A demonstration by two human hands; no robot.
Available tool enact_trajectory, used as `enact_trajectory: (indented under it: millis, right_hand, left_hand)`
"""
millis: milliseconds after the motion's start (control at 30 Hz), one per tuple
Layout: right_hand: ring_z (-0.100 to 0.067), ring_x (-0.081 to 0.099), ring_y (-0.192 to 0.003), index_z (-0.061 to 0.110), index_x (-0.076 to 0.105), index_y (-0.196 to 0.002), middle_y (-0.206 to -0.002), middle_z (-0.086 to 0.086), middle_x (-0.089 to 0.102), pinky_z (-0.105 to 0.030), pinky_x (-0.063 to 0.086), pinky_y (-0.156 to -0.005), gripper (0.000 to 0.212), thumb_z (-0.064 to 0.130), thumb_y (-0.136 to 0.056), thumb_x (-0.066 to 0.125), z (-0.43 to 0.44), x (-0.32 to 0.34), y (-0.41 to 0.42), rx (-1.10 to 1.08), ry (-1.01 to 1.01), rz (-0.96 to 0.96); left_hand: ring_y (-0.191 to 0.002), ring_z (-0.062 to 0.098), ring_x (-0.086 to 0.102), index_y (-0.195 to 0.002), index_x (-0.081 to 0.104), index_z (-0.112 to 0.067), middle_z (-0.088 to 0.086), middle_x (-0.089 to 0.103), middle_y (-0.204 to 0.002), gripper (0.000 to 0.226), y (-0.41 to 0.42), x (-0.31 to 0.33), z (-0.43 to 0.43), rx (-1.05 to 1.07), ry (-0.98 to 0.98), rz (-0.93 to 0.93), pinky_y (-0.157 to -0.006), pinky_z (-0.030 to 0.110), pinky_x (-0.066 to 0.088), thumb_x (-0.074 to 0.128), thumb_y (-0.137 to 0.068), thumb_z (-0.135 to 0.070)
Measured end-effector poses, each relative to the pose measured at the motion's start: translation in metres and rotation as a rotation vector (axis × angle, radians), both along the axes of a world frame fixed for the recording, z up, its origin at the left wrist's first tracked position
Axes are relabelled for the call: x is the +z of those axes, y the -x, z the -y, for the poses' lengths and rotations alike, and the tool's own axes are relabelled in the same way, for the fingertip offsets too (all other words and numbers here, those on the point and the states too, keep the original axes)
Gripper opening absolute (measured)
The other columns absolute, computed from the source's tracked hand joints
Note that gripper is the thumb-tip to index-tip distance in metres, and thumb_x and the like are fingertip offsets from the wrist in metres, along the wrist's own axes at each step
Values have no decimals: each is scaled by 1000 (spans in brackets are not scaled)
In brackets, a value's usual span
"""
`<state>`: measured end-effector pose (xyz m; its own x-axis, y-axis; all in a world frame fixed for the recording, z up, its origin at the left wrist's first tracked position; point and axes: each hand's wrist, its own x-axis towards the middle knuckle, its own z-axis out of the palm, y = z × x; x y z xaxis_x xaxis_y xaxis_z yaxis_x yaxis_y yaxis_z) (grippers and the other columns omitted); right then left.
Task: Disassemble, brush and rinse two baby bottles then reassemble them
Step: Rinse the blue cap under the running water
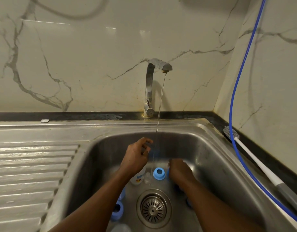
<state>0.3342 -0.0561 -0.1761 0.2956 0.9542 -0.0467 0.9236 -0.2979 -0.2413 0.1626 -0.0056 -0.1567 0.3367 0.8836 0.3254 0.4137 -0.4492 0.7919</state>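
Water runs from the faucet (158,66) into the steel sink (211,158). My left hand (137,156) hovers beside the stream, fingers loosely curled, with nothing visible in them. My right hand (179,169) reaches down to the basin floor and grips a blue bottle part (168,174), mostly hidden by the fingers. Between my hands stands a blue collar ring (158,173), and a clear nipple (146,178) sits next to it. A printed bottle (138,178) lies under my left wrist. Another blue ring (117,210) lies by my left forearm.
The drain strainer (153,208) is at the sink's centre front. A bottle brush (231,132) with a white handle lies on the dark counter at right, beside a blue hose (234,91). A ribbed drainboard (30,164) spans the left. A clear bottle (121,228) lies at the bottom edge.
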Motion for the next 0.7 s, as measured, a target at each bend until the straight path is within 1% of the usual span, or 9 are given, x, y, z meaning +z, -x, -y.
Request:
enact_trajectory:
  millis: [67, 133, 233, 300, 400, 500, 567, 633, 700]
  right_hand:
    - [-28, 58, -110, 17, 57, -117, -124, -8, 56, -35, 49, -90, 25, 15, -93, 54, -8, 16, 2, -10, -121, -47]
    - [-24, 57, -103, 18, 51, -114, -116, -5, 51, -32, 49, -82, 37, 10, -83, 67, -13, 31, 8, 13, -248, -137]
    - [-16, 57, -92, 22, 45, -117, -109, -2, 54, -19, 42, -66, 49, 9, -78, 73, -17, 42, 20, 98, -329, -428]
    - [-13, 58, -94, 28, 44, -128, -112, 4, 55, -15, 45, -66, 55, 11, -83, 71, -18, 44, 26, 161, -285, -616]
    - [-16, 62, -95, 24, 53, -121, -110, 2, 59, -25, 57, -72, 31, 18, -93, 63, -16, 53, 33, 162, -276, -1001]
    - [-28, 63, -103, 19, 57, -108, -111, -12, 62, -45, 56, -90, 15, 24, -94, 58, -20, 57, 36, 46, -267, -1270]
    - [-26, 63, -100, 19, 63, -104, -108, -13, 64, -42, 55, -91, 24, 39, -94, 54, -19, 57, 43, -13, -217, -1224]
    - [-22, 60, -102, 18, 65, -106, -115, -6, 57, -40, 55, -91, 47, 60, -89, 51, -19, 50, 47, 38, -197, -861]
    - [-15, 52, -103, 20, 60, -109, -115, 2, 41, -32, 53, -89, 43, 58, -93, 49, -17, 46, 48, 110, -252, -565]
  left_hand:
    - [-86, 5, 64, -120, 57, -28, -11, 60, -98, 36, 0, 1, -1, 18, 22, 19, -68, 11, 52, 57, -94, -4]
    - [-90, 3, 62, -122, 57, -27, -11, 60, -102, 42, 0, 3, -1, 27, 58, 66, -69, 10, 51, 56, -92, 2]
    - [-97, 0, 59, -131, 53, -26, -12, 58, -109, 48, 0, 7, 1, 37, 141, 166, -70, 10, 50, 57, -92, 2]
    - [-104, 5, 60, -138, 46, -28, -7, 58, -120, 50, -1, 5, 1, 3, 240, 239, -80, 17, 52, 58, -95, -8]
    - [-109, 24, 66, -138, 45, -29, 8, 62, -126, 44, 0, 8, 2, -127, 511, 474, -96, 42, 54, 57, -96, -23]
    - [-106, 29, 68, -127, 57, -19, 14, 68, -117, 37, 2, 18, 4, -289, 657, 616, -95, 46, 55, 58, -91, -23]
    - [-104, 29, 70, -124, 59, -15, 15, 70, -114, 34, -1, 18, 7, -293, 648, 587, -90, 41, 57, 60, -91, -8]
    - [-99, 25, 71, -122, 57, -13, 16, 67, -116, 38, -3, 15, 8, -205, 529, 465, -82, 34, 59, 59, -90, 6]
    - [-91, 23, 71, -118, 51, -15, 15, 63, -116, 42, -2, 14, 8, -90, 406, 351, -72, 28, 59, 58, -87, 12]
